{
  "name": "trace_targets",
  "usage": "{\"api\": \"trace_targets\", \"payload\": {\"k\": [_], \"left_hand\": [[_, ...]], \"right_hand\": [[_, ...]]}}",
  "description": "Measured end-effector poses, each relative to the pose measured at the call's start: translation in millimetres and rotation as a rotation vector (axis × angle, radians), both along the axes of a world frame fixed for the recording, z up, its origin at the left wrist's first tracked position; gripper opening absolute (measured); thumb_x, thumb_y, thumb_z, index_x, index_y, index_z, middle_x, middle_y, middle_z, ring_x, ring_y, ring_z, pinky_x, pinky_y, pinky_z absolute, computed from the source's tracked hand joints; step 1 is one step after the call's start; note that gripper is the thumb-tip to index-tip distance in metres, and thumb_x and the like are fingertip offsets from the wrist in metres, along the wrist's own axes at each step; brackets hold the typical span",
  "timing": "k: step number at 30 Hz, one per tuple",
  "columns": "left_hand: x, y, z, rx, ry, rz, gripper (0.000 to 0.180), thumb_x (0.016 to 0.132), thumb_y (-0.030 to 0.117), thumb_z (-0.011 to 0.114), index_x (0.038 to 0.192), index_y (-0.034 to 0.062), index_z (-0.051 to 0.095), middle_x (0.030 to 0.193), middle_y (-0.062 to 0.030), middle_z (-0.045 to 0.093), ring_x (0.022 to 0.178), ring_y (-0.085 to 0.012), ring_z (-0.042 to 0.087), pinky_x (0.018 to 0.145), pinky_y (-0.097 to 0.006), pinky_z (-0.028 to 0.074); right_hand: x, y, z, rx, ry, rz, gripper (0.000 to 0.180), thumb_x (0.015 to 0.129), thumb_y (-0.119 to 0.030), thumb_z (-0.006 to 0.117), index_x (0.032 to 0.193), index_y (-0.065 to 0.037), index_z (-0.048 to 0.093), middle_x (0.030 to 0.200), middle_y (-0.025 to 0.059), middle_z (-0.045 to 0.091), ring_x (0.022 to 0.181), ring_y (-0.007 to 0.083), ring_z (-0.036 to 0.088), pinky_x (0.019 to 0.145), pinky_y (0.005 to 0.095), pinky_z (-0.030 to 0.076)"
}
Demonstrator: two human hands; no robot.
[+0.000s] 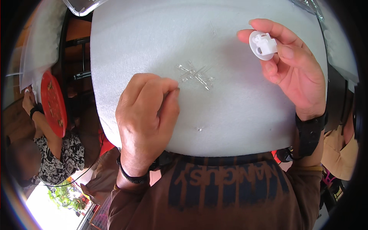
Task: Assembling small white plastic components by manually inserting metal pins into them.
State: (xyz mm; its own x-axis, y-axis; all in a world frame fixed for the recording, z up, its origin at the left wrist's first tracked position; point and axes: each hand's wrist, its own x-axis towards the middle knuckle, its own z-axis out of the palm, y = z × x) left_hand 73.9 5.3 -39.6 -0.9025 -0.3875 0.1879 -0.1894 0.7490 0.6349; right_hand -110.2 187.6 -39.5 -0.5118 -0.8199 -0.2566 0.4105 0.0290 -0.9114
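Observation:
In my right hand [297, 63] is a small white plastic part [263, 45] with a round disc on one side and a boxy body with openings. The thumb and fingers grip it above the right side of the table. My left hand [147, 109] is closed in a pinch, thumb against forefinger. Its fingertips are at the left edge of a loose pile of small clear LED-like pieces with thin metal leads [196, 76]. Anything between those fingertips is too small or hidden to make out.
The table has a pale whitish covering [230, 115]. A thin wire-like piece [213, 28] lies farther back, and a tiny clear piece [199, 129] near the front. A clear container [82, 9] is at the far left. Beyond the left edge are a red tray [53, 103] and another person's arm [48, 132].

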Motion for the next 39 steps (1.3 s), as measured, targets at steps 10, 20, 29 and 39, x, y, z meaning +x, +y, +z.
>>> {"api": "trace_targets", "payload": {"k": [10,20,29,39], "left_hand": [[27,2,13,0.004,-0.049,-0.267,0.028,0.062,0.002,0.070,0.089,0.0071,0.065,0.083,-0.0056,0.056,0.067,-0.0212,0.054,0.059,-0.033,0.041],[24,12,24,-0.440,-0.150,-0.655,0.034,0.064,0.008,0.063,0.098,0.0009,0.061,0.080,-0.0056,0.055,0.066,-0.0188,0.053,0.059,-0.031,0.041],[7,11,43,-0.124,-0.065,-0.461,0.044,0.064,-0.006,0.060,0.108,-0.0004,0.060,0.075,-0.0073,0.055,0.062,-0.0207,0.051,0.057,-0.029,0.041],[-60,18,73,0.997,-0.111,-0.297,0.022,0.080,0.007,0.060,0.100,-0.0017,0.059,0.072,-0.0019,0.054,0.061,-0.0083,0.048,0.056,-0.020,0.038]], "right_hand": [[3,-2,1,0.047,-0.007,0.018,0.045,0.086,-0.021,0.050,0.126,0.000,0.045,0.111,0.0141,0.059,0.061,0.0028,0.050,0.053,0.0150,0.041],[17,-6,11,0.031,0.018,-0.002,0.048,0.080,-0.025,0.057,0.119,0.001,0.051,0.081,0.0027,0.057,0.056,0.0057,0.048,0.049,0.0165,0.038],[20,2,20,-0.097,-0.038,0.072,0.054,0.072,-0.028,0.068,0.113,0.004,0.053,0.085,0.0071,0.062,0.071,0.0133,0.061,0.062,0.0242,0.051],[14,17,33,-0.266,-0.124,0.040,0.051,0.071,-0.021,0.070,0.110,0.006,0.052,0.095,0.0115,0.061,0.081,0.0198,0.063,0.073,0.0338,0.054]]}}
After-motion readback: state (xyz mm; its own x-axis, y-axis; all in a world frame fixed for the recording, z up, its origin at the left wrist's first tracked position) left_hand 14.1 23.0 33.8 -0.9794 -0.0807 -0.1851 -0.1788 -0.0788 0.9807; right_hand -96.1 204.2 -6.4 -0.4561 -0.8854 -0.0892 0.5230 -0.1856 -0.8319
